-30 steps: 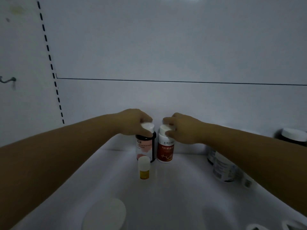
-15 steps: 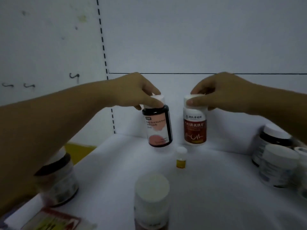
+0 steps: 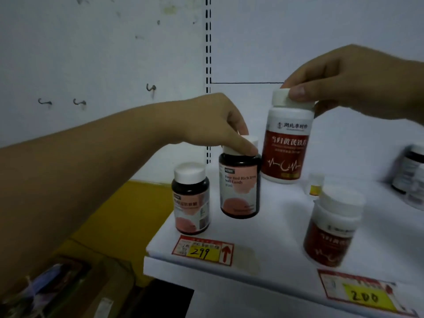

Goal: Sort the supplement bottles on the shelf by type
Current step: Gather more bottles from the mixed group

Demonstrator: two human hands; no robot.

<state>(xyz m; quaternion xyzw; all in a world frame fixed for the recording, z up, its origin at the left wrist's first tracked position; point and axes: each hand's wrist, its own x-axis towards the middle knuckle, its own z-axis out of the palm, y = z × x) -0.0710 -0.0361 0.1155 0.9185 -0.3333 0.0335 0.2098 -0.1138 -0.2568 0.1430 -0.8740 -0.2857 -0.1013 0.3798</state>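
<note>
My left hand [image 3: 213,125] grips the white cap of a dark bottle with a pink label [image 3: 239,187], low over the white shelf [image 3: 263,232] near its left end. A matching dark bottle with a pink label [image 3: 191,198] stands just left of it. My right hand [image 3: 353,81] holds a white bottle with a dark red label [image 3: 288,143] by its cap, raised above the shelf. A second white bottle with a red label [image 3: 332,228] stands at the front right. A tiny yellow-labelled vial [image 3: 315,185] stands behind it.
Dark jars [image 3: 410,175] stand blurred at the shelf's right edge. Price tags marked 299 [image 3: 203,250] and 200 [image 3: 364,294] lie along the shelf's front. A slotted upright [image 3: 208,42] runs up the back wall. Boxes and a yellow surface [image 3: 119,214] lie below left.
Both hands have carried their bottles toward me and leftward from the back of the shelf. The pink-label bottle has come down beside its match; the red-label bottle stays raised.
</note>
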